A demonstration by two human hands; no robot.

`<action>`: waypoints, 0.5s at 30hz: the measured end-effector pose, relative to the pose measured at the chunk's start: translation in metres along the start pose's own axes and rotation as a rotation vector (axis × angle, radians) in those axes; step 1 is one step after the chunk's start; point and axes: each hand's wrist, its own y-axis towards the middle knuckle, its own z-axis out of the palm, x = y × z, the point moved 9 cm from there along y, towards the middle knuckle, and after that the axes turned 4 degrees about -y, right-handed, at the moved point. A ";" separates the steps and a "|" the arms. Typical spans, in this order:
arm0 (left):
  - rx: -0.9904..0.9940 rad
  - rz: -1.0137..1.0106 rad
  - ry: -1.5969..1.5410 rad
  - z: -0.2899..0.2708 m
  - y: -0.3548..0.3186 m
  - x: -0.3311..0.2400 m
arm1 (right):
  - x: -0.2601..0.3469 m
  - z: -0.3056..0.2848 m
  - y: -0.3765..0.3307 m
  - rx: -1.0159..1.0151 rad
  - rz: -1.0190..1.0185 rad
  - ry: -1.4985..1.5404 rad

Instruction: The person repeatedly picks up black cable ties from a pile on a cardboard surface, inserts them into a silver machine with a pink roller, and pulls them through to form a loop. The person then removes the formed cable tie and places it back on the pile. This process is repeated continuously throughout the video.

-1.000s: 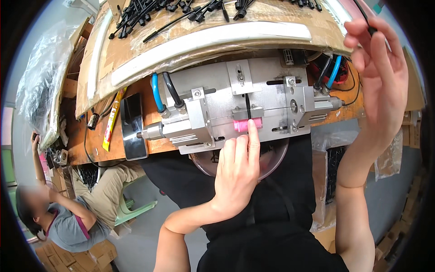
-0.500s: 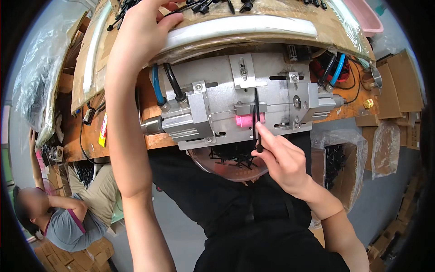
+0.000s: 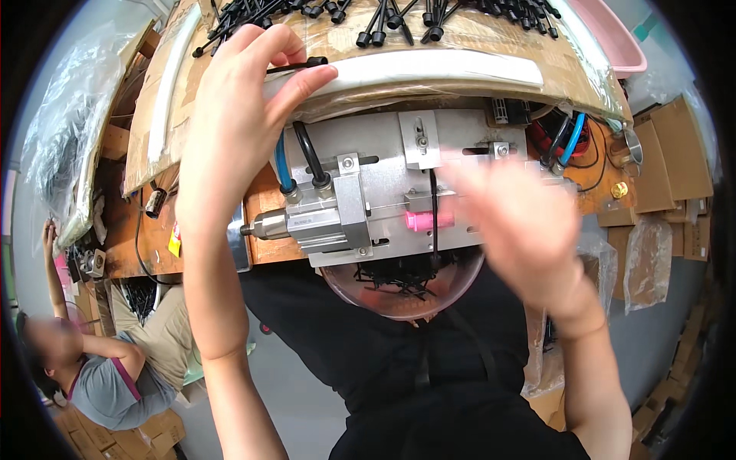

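Note:
A metal clamping fixture point(image 3: 379, 184) with air cylinders stands on the bench in front of me. Across its middle lies a thin black plastic rod point(image 3: 435, 203), beside a pink block point(image 3: 416, 221) and a small metal block. My left hand point(image 3: 257, 92), raised over the cardboard tray's front edge, pinches another black plastic rod point(image 3: 314, 62) with a knobbed end between thumb and fingers. Smeared by motion, my right hand point(image 3: 521, 222) hovers over the fixture's right side and hides the cylinder there. Whether its fingers hold anything does not show.
Several black knobbed rods point(image 3: 379, 27) lie on the cardboard tray point(image 3: 337, 103) above the fixture. A clear bowl point(image 3: 402, 307) of black rods sits below its front edge. Blue and black hoses point(image 3: 307, 153) rise from the cylinders. A co-worker point(image 3: 115, 376) sits at the left.
My right hand has left the rod in the fixture and moved up and right. My left hand has drawn back slightly from the pile with a rod. The view has shifted a little.

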 end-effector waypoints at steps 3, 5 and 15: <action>-0.193 -0.025 0.019 -0.027 -0.023 -0.029 | -0.033 -0.008 0.078 -0.124 -0.162 -0.315; -0.208 -0.216 -0.072 -0.014 -0.048 -0.046 | -0.070 0.016 0.109 0.080 -0.172 -0.380; 0.214 -0.157 -0.029 0.084 -0.136 -0.147 | -0.115 -0.029 0.150 -0.055 0.187 0.626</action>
